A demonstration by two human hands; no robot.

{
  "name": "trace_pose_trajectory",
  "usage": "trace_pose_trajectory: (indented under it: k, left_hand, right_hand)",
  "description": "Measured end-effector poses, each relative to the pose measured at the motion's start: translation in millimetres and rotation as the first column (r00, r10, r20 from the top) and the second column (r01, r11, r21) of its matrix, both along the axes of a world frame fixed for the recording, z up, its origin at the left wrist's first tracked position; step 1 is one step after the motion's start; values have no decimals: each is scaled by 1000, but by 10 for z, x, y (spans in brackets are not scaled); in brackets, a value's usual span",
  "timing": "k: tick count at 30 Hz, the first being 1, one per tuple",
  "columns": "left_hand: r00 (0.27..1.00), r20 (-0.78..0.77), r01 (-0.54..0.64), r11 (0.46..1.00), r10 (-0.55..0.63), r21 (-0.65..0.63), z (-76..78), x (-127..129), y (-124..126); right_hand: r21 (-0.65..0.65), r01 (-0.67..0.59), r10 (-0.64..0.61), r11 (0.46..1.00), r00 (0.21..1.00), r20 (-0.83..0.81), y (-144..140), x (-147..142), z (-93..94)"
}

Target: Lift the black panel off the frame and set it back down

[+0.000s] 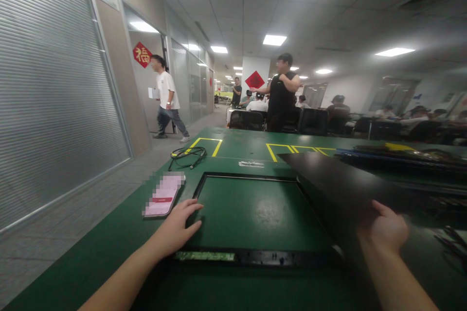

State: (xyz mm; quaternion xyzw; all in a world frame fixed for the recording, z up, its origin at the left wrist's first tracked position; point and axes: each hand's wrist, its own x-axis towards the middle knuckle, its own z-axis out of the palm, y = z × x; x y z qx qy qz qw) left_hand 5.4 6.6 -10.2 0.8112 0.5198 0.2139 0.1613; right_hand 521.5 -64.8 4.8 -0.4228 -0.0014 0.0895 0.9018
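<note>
The left hand [180, 226] lies flat, fingers spread, on the near-left corner of the black frame [255, 256], seemingly steadying it on the green bench [109, 252]. The right hand [386, 231] grips a black panel [339, 180], tilted up over the frame's right side.

There is only one view, from a camera on the person's head. It looks forward and a little down over the green table [109, 252], very near to it. The left hand [178, 228] enters at 7 o'clock, the right hand [386, 231] at 5 o'clock; the office hall lies far at 12 o'clock
</note>
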Motion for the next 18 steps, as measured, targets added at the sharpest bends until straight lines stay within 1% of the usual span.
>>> trace_pose_trajectory:
  k: [3,7,11,14,18]
  left_hand:
    - [1000,-7,8,1000,-8,2,-16,6,7]
    - [1000,-8,6,1000,-6,7,-10,-2,2]
    - [999,-31,15,1000,-15,-1,-9,-5,1]
    - [999,-45,7,1000,-8,-5,-25,0,10]
    - [999,-42,16,1000,-16,-1,-42,-2,14]
  right_hand:
    - [-23,108,-108,994,994,11,-9,-80,39]
    - [-56,148,-150,987,988,-37,-8,-196,101]
    - [-102,125,-130,987,991,-36,1,-195,86]
    - [-152,87,-95,984,995,-44,12,-116,15]
    - [-163,63,-79,985,993,-93,38,-3,-94]
